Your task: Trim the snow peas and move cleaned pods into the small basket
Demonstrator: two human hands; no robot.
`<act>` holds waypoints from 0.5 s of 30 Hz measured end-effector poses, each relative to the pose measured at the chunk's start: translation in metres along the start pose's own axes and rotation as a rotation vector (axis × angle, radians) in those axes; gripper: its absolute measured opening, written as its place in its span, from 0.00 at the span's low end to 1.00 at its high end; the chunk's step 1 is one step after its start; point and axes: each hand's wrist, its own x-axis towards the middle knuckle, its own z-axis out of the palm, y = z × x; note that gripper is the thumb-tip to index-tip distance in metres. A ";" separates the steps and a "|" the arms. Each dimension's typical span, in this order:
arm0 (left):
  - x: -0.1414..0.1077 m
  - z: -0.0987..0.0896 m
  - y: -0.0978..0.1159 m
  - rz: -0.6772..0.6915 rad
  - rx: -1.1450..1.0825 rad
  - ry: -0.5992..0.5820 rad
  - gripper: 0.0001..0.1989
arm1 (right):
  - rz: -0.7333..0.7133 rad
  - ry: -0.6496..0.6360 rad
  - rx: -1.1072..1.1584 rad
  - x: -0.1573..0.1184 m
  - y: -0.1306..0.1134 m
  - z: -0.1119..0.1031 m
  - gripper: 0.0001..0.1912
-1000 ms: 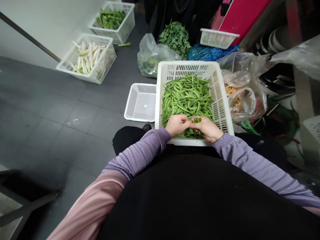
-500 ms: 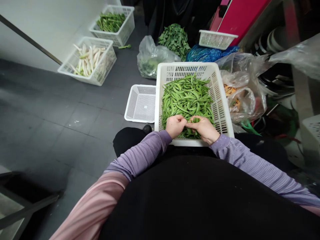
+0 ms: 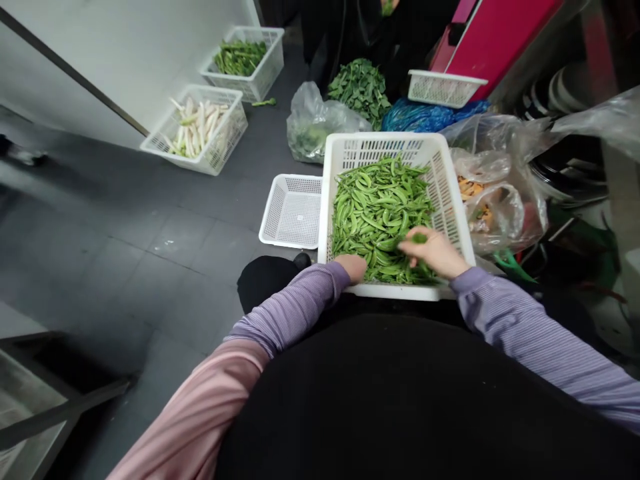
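A large white basket (image 3: pixel 328 200) in front of me holds a heap of green pea pods (image 3: pixel 380 207). My right hand (image 3: pixel 431 252) is over the front right part of the heap, its fingers closed around some green pods that show at the top of the fist. Down at the front left corner, inside the rim, is my left hand (image 3: pixel 353 267); its fingers are hidden from view. The two hands are apart.
A small white tray (image 3: pixel 291 210) stands left of the basket. Further back are a crate of white-stemmed vegetables (image 3: pixel 197 130), a crate of green stalks (image 3: pixel 243 60), leafy greens (image 3: pixel 359 90) and a blue bag (image 3: pixel 420 115). Clear bags (image 3: pixel 500 193) lie right. A person in dark clothes is behind.
My hands were together over the pods and have separated. The right moved right with pods in it, the left moved down to the basket's front corner. The view has shifted slightly.
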 end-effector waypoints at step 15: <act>0.004 -0.011 0.000 0.130 -0.075 0.024 0.13 | -0.690 -0.436 -0.933 0.014 0.053 0.055 0.24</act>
